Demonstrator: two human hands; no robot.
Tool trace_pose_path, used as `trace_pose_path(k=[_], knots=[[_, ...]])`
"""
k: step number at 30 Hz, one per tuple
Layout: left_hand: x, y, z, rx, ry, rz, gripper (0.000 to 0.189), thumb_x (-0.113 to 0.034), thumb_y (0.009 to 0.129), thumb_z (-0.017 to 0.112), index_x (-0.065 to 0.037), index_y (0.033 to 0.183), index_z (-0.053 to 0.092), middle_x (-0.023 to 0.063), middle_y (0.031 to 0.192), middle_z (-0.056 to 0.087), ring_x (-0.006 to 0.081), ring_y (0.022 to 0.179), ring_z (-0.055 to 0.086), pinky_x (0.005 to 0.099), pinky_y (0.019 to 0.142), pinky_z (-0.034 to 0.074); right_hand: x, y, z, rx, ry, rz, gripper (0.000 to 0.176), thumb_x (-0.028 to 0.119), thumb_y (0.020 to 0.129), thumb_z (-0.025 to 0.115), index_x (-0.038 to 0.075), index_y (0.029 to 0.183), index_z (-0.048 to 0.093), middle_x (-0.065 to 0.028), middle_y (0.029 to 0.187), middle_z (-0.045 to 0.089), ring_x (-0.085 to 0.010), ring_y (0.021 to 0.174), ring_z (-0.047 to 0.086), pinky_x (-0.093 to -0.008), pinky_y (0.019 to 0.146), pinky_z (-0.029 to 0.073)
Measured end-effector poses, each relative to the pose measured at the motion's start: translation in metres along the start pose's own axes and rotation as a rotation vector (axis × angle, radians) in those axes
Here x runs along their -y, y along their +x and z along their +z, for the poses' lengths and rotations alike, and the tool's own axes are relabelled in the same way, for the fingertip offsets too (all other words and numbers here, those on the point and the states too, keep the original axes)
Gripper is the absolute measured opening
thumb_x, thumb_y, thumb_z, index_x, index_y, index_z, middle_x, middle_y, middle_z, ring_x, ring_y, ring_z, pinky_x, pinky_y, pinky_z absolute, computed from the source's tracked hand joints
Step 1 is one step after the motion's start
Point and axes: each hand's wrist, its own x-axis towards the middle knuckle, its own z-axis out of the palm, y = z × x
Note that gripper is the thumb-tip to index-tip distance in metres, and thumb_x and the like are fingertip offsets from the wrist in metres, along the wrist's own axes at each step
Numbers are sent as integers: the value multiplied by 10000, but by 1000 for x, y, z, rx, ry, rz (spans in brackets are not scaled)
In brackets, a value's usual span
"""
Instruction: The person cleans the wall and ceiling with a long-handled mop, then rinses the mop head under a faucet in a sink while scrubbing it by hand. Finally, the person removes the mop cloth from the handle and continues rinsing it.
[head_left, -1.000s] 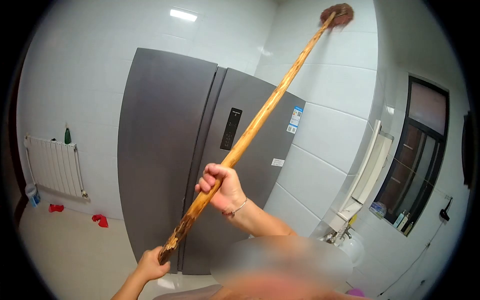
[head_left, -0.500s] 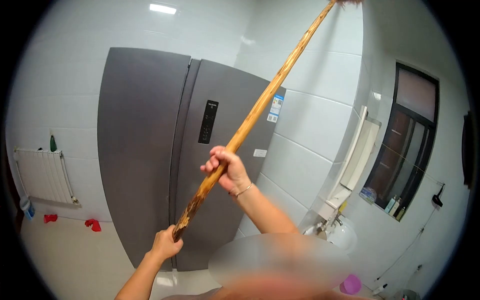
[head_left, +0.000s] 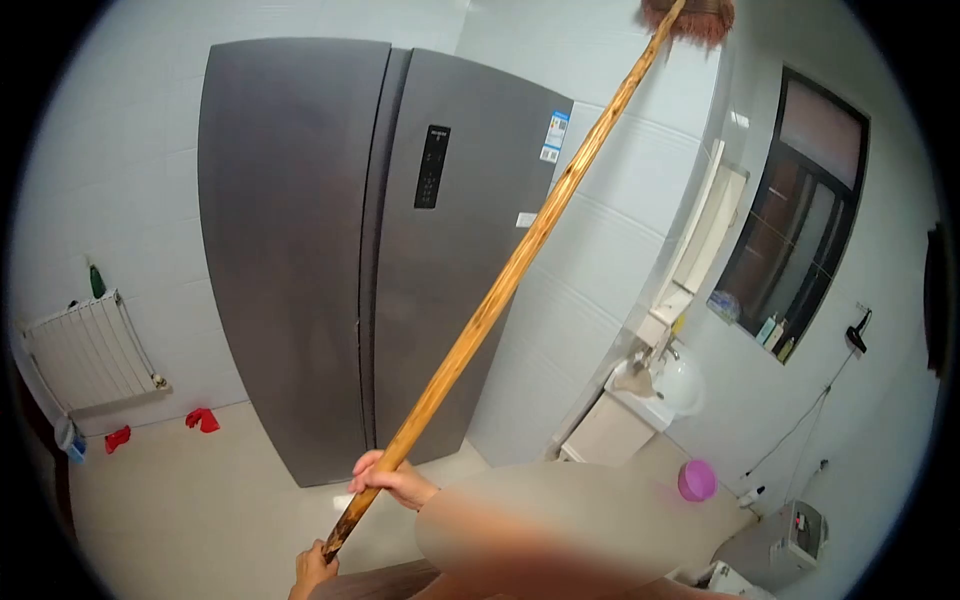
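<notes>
A long wooden pole (head_left: pixel 520 265) runs from the bottom centre up to the top right, ending in a reddish-brown broom head (head_left: pixel 695 15) against the white tiled wall (head_left: pixel 620 230). My right hand (head_left: pixel 395 482) grips the pole low down. My left hand (head_left: pixel 315 567) holds the worn bottom end of the pole at the lower edge of the view. Behind the pole stands a tall grey two-door fridge (head_left: pixel 340 240).
A white radiator (head_left: pixel 90 350) hangs on the left wall with red cloths (head_left: pixel 200 420) on the floor below. A washbasin (head_left: pixel 675 385), a white cabinet (head_left: pixel 610 430), a pink bowl (head_left: pixel 696 481) and a dark window (head_left: pixel 800 220) are at the right.
Both hands have dropped lower in the view and the right hand has slid down the pole. The view has tilted down, showing more floor; the broom head is back in view at the top.
</notes>
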Motion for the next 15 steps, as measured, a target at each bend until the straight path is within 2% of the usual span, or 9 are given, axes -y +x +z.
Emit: trace_pose_path(k=[1,2,3,4,6,10,12,13,15], knots=[[14,-23,-13,16,7,-1,253,-159,699,599,-5,867,488,208,652,578,402,640,565,450,602,444,-19,-2,14,39,-27,22,167,61,774,524,14,932,547,-75,777,619,-203,852,603,-325,802,456],[25,-49,-29,78,-21,-127,299,-258,730,590,-11,888,535,220,713,593,391,713,582,441,632,449,-38,-3,24,102,-26,106,266,113,772,575,26,1021,535,-82,910,621,-195,967,562,-331,859,420],[36,-71,-39,137,-50,-256,372,-357,762,582,-16,908,582,231,775,608,380,787,598,431,661,454,-54,-11,33,93,-16,109,266,113,772,575,26,1021,535,-82,910,621,-195,967,562,-331,859,420],[55,-89,-38,142,-49,-264,372,-357,762,582,-16,908,582,231,775,608,380,787,598,431,661,454,-62,-17,46,130,31,118,327,141,767,599,34,1067,520,-87,974,605,-194,1015,533,-337,885,400],[108,-130,-40,132,1,-254,297,-306,830,491,-36,938,551,228,782,602,391,765,589,445,642,447,-87,-24,66,217,111,145,469,206,760,644,61,1173,475,-97,1126,545,-194,1118,457,-355,946,349],[171,-176,-38,234,-14,-352,314,-306,874,410,-38,932,562,227,809,608,367,783,593,453,670,435,-102,-30,89,227,118,85,346,186,778,624,55,1086,533,-98,1038,588,-202,1068,499,-359,929,371],[180,-192,-40,344,-269,-600,400,-354,901,338,-28,950,565,236,837,611,323,844,598,450,741,415,-124,-25,85,259,-14,143,161,153,799,595,46,917,582,-100,932,620,-213,988,550,-358,884,410],[168,-191,-49,358,-269,-605,400,-354,901,338,-28,950,565,236,837,611,323,844,598,450,741,415,-129,-25,89,248,-7,150,161,153,799,595,46,917,582,-100,932,620,-213,988,550,-358,884,410],[130,-183,-64,299,-382,-748,497,-442,886,356,-7,1033,548,287,930,583,294,899,586,438,811,391,-134,-28,94,59,14,162,112,140,816,572,38,769,572,-104,845,633,-221,904,587,-355,840,438]])
